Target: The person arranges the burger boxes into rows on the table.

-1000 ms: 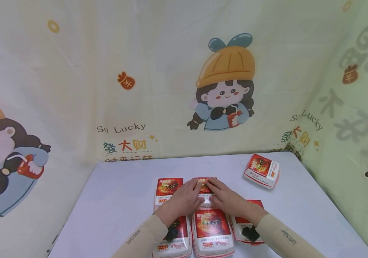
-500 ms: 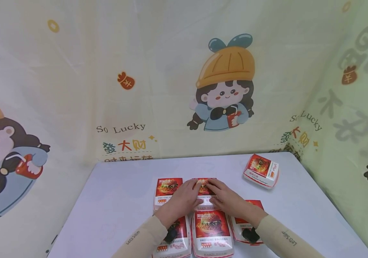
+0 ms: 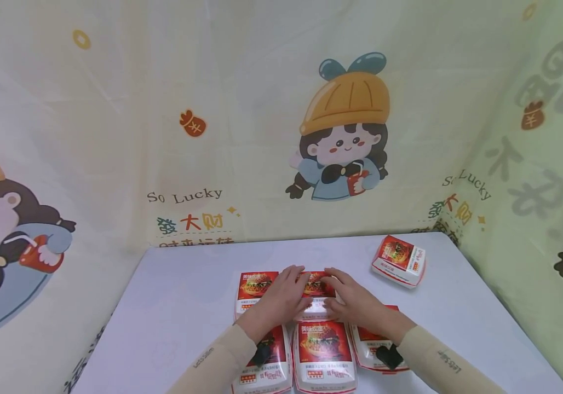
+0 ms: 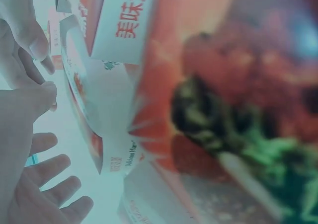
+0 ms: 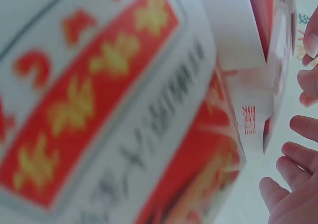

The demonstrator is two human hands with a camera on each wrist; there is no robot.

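My left hand (image 3: 283, 295) and right hand (image 3: 357, 301) hover on either side of the back middle burger box (image 3: 317, 293), fingers spread and loosely bent. It is a red-and-white carton with a burger picture on its lid. A space separates the fingers from the boxes in both wrist views. Beside it on the left lies another burger box (image 3: 257, 285), partly under the left hand. In front is a row of three: a left box (image 3: 274, 366), a middle box (image 3: 325, 350) and a right box (image 3: 377, 350). The forearms partly hide the outer two.
One more burger box (image 3: 400, 260) lies turned at an angle near the back right of the white table (image 3: 183, 306). Behind the table hangs a cream curtain (image 3: 252, 164) with cartoon prints. Small black mounts (image 3: 389, 357) sit at the wrists.
Both hands have drawn slightly apart and off the back middle box, the left one leftward and the right one rightward. The boxes stay in place.
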